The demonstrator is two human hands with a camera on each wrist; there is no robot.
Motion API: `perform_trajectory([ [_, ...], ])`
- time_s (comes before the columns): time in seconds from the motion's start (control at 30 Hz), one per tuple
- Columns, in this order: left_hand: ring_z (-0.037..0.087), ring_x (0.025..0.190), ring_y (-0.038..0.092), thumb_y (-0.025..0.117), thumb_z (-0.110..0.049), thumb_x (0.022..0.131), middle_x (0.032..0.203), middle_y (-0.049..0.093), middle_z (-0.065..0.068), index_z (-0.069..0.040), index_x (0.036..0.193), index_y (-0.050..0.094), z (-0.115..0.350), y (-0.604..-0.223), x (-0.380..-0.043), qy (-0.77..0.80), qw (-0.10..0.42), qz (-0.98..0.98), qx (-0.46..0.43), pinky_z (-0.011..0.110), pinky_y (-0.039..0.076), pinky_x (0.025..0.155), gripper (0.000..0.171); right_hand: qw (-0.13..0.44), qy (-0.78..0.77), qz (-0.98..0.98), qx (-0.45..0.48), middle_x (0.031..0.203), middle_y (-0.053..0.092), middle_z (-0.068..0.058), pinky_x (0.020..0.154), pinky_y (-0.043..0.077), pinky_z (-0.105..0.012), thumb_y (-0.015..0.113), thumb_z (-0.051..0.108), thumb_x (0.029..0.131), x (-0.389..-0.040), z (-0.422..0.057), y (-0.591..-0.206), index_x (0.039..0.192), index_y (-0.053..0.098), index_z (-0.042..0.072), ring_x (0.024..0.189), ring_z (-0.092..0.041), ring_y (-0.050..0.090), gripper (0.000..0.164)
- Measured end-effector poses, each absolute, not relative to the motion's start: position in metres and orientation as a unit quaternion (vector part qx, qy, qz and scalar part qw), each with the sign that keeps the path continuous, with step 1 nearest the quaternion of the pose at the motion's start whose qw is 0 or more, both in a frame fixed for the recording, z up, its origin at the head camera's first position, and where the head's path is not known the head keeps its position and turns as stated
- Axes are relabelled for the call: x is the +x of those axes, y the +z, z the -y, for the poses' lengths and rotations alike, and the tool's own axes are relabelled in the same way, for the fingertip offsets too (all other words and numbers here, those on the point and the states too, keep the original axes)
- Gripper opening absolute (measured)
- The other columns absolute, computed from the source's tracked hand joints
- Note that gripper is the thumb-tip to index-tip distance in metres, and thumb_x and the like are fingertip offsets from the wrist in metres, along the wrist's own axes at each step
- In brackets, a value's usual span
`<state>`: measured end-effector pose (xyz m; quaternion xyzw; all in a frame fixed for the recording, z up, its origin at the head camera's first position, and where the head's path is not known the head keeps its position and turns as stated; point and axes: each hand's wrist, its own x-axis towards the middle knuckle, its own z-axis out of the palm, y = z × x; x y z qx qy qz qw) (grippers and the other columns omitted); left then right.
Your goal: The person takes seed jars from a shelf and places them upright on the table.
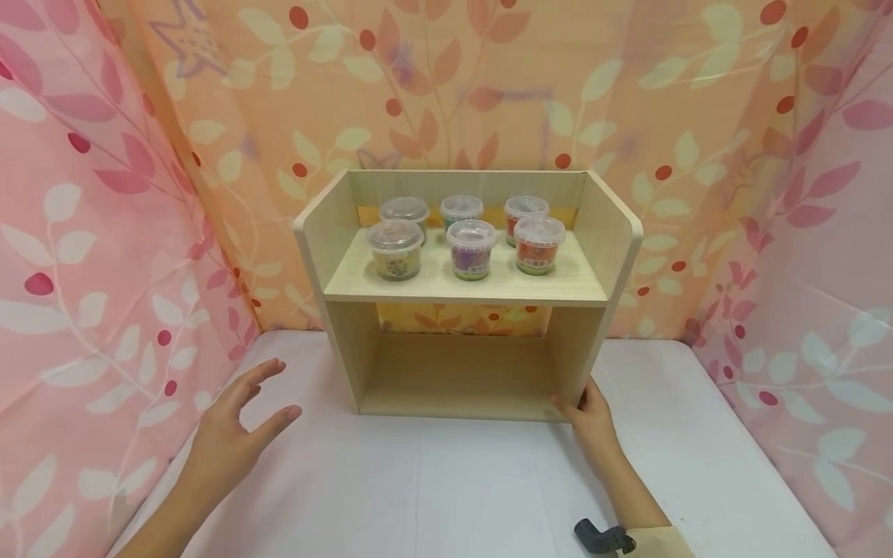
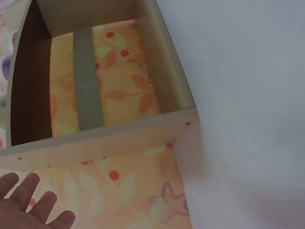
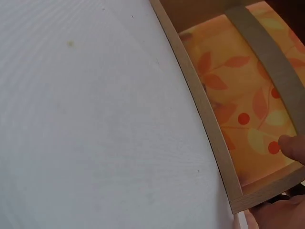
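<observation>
A pale wooden two-level shelf [image 1: 460,376] stands upright on the table. On its upper board sit several lidded clear tubs in two rows, among them a yellow tub [image 1: 396,252], a purple tub [image 1: 471,252] and a red tub [image 1: 539,248]. My right hand [image 1: 593,422] grips the lower front edge of the right side panel [image 3: 274,191], thumb on the inner face and fingers around the outside. My left hand [image 1: 226,434] hovers left of the shelf, touching nothing, its fingers and thumb spread apart. The lower compartment holds nothing.
A white cloth [image 1: 432,488] covers the table. Pink leaf-print curtains [image 1: 77,256] hang at the left and right, an orange one [image 1: 481,85] behind the shelf. A black strap [image 1: 603,536] sits near the right sleeve.
</observation>
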<state>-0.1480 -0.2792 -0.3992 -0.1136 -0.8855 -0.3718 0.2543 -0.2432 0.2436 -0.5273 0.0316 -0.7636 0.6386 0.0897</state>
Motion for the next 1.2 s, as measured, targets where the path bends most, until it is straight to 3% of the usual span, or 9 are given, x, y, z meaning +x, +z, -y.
perform_trajectory([
  [0.23, -0.012, 0.125, 0.050, 0.085, -0.015, 0.085, 0.140, 0.063, -0.003, -0.027, 0.145, 0.057, 0.265, -0.373, -0.141, -0.398, 0.237, 0.876, -0.130, 0.003, 0.036, 0.103, 0.068, 0.072, 0.638, 0.766, 0.028, 0.159, 0.039, -0.021, 0.099, 0.038, -0.005, 0.057, 0.002, 0.102, -0.242, -0.244, -0.532, 0.160, 0.031, 0.011, 0.147, -0.038, 0.037, 0.064],
  [0.33, -0.012, 0.125, 0.050, 0.085, -0.016, 0.086, 0.140, 0.062, -0.006, -0.027, 0.144, 0.057, 0.256, -0.357, -0.138, -0.402, 0.237, 0.874, -0.133, 0.003, 0.037, 0.103, 0.065, 0.054, 0.643, 0.764, 0.022, 0.160, 0.036, -0.021, 0.110, 0.039, -0.019, 0.055, 0.002, 0.103, -0.241, -0.244, -0.533, 0.161, 0.029, 0.011, 0.148, -0.039, 0.035, 0.064],
  [0.47, -0.006, 0.125, 0.054, 0.086, -0.010, 0.084, 0.137, 0.064, -0.003, -0.022, 0.142, 0.060, 0.243, -0.341, -0.137, -0.422, 0.243, 0.859, -0.155, 0.007, 0.040, 0.104, 0.065, 0.024, 0.640, 0.768, 0.010, 0.164, 0.031, -0.019, 0.121, 0.030, -0.047, 0.054, 0.004, 0.104, -0.242, -0.245, -0.535, 0.162, 0.026, 0.011, 0.152, -0.038, 0.028, 0.065],
  [0.57, 0.001, 0.125, 0.057, 0.086, -0.005, 0.082, 0.136, 0.065, 0.000, -0.018, 0.141, 0.060, 0.232, -0.331, -0.138, -0.441, 0.244, 0.845, -0.181, 0.011, 0.043, 0.105, 0.066, 0.024, 0.636, 0.772, 0.003, 0.165, 0.028, -0.020, 0.123, 0.025, -0.052, 0.053, 0.004, 0.104, -0.244, -0.247, -0.536, 0.162, 0.026, 0.010, 0.154, -0.038, 0.024, 0.065],
  [0.83, 0.003, 0.127, 0.058, 0.083, -0.005, 0.084, 0.138, 0.065, -0.001, -0.018, 0.142, 0.060, 0.206, -0.314, -0.139, -0.467, 0.223, 0.830, -0.211, 0.013, 0.045, 0.105, 0.064, 0.025, 0.623, 0.782, -0.002, 0.165, 0.029, -0.020, 0.121, 0.027, -0.048, 0.053, 0.004, 0.103, -0.244, -0.248, -0.544, 0.162, 0.026, 0.009, 0.153, -0.035, 0.026, 0.065],
  [1.07, 0.009, 0.128, 0.058, 0.084, -0.012, 0.085, 0.140, 0.062, -0.002, -0.018, 0.143, 0.058, 0.190, -0.297, -0.148, -0.443, 0.221, 0.837, -0.232, 0.015, 0.044, 0.106, 0.064, 0.025, 0.624, 0.781, 0.011, 0.164, 0.031, -0.019, 0.109, 0.036, -0.014, 0.054, 0.005, 0.103, -0.243, -0.248, -0.544, 0.161, 0.027, 0.009, 0.153, -0.035, 0.027, 0.064],
  [1.2, 0.018, 0.133, 0.057, 0.085, -0.022, 0.086, 0.147, 0.056, 0.000, -0.017, 0.147, 0.053, 0.182, -0.282, -0.156, -0.418, 0.218, 0.853, -0.224, 0.028, 0.046, 0.110, 0.069, 0.026, 0.621, 0.783, 0.010, 0.164, 0.032, -0.019, 0.102, 0.036, -0.008, 0.054, 0.007, 0.104, -0.244, -0.249, -0.542, 0.161, 0.029, 0.009, 0.152, -0.035, 0.029, 0.063],
])
